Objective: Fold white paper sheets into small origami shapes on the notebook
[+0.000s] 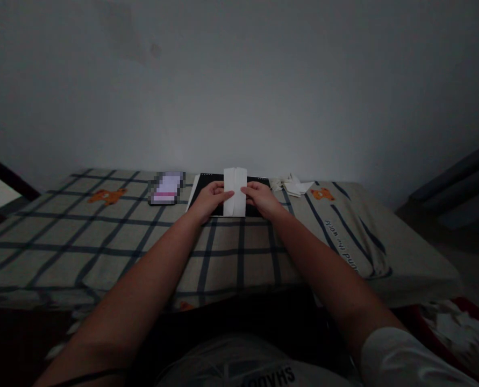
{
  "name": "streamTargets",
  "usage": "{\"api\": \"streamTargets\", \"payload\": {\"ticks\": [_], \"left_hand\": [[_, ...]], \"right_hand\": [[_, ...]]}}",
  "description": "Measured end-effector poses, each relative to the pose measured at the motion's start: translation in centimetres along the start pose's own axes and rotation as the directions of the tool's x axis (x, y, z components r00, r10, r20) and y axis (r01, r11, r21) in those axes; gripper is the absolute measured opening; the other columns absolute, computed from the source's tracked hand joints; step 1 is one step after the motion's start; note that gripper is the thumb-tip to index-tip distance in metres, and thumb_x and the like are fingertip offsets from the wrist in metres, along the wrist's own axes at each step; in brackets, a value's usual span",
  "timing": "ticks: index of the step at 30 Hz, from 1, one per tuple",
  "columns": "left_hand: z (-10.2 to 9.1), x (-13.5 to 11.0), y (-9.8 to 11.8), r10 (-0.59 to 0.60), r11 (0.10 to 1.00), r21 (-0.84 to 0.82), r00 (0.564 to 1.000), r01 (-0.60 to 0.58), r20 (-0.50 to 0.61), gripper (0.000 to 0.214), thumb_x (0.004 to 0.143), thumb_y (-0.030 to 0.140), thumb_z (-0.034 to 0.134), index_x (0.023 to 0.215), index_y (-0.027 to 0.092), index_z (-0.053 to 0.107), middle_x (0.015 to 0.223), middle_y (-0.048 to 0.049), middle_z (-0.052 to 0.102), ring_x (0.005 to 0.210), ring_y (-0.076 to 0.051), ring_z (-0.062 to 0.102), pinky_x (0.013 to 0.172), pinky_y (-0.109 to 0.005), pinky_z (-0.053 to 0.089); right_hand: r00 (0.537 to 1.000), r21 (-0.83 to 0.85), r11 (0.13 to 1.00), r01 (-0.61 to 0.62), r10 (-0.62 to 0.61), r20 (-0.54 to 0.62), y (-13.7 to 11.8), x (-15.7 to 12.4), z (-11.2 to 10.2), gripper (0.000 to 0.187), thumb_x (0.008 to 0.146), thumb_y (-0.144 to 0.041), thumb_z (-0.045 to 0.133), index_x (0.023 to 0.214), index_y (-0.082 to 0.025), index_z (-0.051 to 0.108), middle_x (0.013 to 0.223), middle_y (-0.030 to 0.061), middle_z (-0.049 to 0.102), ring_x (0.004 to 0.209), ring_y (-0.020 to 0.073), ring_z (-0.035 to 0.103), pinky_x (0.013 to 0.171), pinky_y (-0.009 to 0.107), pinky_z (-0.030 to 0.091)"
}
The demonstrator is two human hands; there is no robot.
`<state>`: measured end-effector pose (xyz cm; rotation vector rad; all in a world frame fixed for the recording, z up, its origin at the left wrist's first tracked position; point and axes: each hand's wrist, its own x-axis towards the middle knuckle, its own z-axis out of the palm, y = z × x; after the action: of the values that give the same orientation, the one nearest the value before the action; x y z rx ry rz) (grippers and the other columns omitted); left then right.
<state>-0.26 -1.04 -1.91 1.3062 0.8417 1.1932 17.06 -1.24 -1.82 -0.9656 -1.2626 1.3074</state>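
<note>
A white sheet of paper (235,177), folded into an upright strip with a crease line down its middle, is held between my two hands. My left hand (212,199) grips its left edge, thumb in front and fingers behind. On the opposite edge, my right hand (262,198) pinches the paper in the same way. Behind and under the strip lies a black notebook or pad (209,181) with a row of small holes along its far edge. The fingers behind the paper are partly hidden.
A phone (167,187) with a lit, blurred screen lies to the left. Folded white paper pieces (298,185) rest on the right. A checked cloth (134,242) with bear prints covers the surface, which meets a bare wall (239,86). A red container (475,312) with whitish contents stands lower right.
</note>
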Motion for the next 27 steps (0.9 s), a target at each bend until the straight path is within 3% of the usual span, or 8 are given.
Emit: {"api": "streamTargets", "payload": {"ticks": [3, 9, 19, 23, 27], "left_hand": [[-0.1, 0.1, -0.3, 0.010, 1.000, 0.009, 1.000, -0.010, -0.013, 0.044, 0.059, 0.024, 0.076, 0.096, 0.015, 0.055, 0.084, -0.0043, 0.066, 0.071, -0.014, 0.061, 0.070, -0.030, 0.048], [-0.5, 0.2, -0.4, 0.070, 0.994, 0.084, 0.994, -0.062, -0.088, 0.038, 0.060, 0.029, 0.075, 0.090, 0.014, 0.058, 0.083, -0.0046, 0.066, 0.069, -0.015, 0.061, 0.067, -0.028, 0.048], [-0.4, 0.1, 0.3, 0.081, 0.985, 0.164, 0.977, -0.048, -0.199, 0.028, 0.065, 0.039, 0.071, 0.080, 0.016, 0.069, 0.080, -0.0045, 0.068, 0.070, -0.016, 0.057, 0.067, -0.028, 0.044], [-0.5, 0.0, 0.6, 0.084, 0.970, 0.240, 0.965, -0.023, -0.249, 0.031, 0.063, 0.041, 0.073, 0.081, 0.015, 0.072, 0.070, -0.0044, 0.066, 0.061, -0.014, 0.052, 0.059, -0.026, 0.040], [-0.7, 0.1, 0.7, 0.079, 0.970, 0.240, 0.970, -0.022, -0.231, 0.037, 0.064, 0.046, 0.070, 0.084, 0.015, 0.071, 0.062, -0.0028, 0.062, 0.051, -0.011, 0.046, 0.050, -0.024, 0.033]], "right_hand": [[0.999, -0.041, 0.999, 0.028, -0.029, -0.033, 0.1, 0.2, -0.2, 0.015, 0.072, -0.027, 0.064, 0.080, -0.015, 0.059, 0.080, 0.0026, 0.063, 0.069, 0.0100, 0.058, 0.062, 0.024, 0.049], [0.999, -0.025, 1.000, -0.015, 0.016, 0.044, 0.5, 0.4, -0.3, 0.015, 0.073, -0.028, 0.067, 0.081, -0.015, 0.064, 0.080, 0.0050, 0.066, 0.068, 0.0111, 0.059, 0.065, 0.027, 0.052], [0.996, -0.209, 0.977, 0.052, -0.065, -0.059, 0.1, 0.2, -0.5, 0.020, 0.069, -0.033, 0.068, 0.075, -0.014, 0.066, 0.071, 0.0021, 0.063, 0.057, 0.0077, 0.051, 0.052, 0.021, 0.043], [0.989, -0.243, 0.968, 0.064, -0.094, -0.112, -0.2, 0.0, -0.6, 0.025, 0.073, -0.038, 0.065, 0.078, -0.013, 0.066, 0.060, -0.0002, 0.058, 0.047, 0.0064, 0.045, 0.044, 0.021, 0.036], [0.994, -0.190, 0.979, 0.070, -0.085, -0.072, -0.3, 0.0, -0.4, 0.025, 0.077, -0.038, 0.061, 0.076, -0.013, 0.065, 0.063, 0.0021, 0.062, 0.052, 0.0083, 0.056, 0.045, 0.019, 0.040]]}}
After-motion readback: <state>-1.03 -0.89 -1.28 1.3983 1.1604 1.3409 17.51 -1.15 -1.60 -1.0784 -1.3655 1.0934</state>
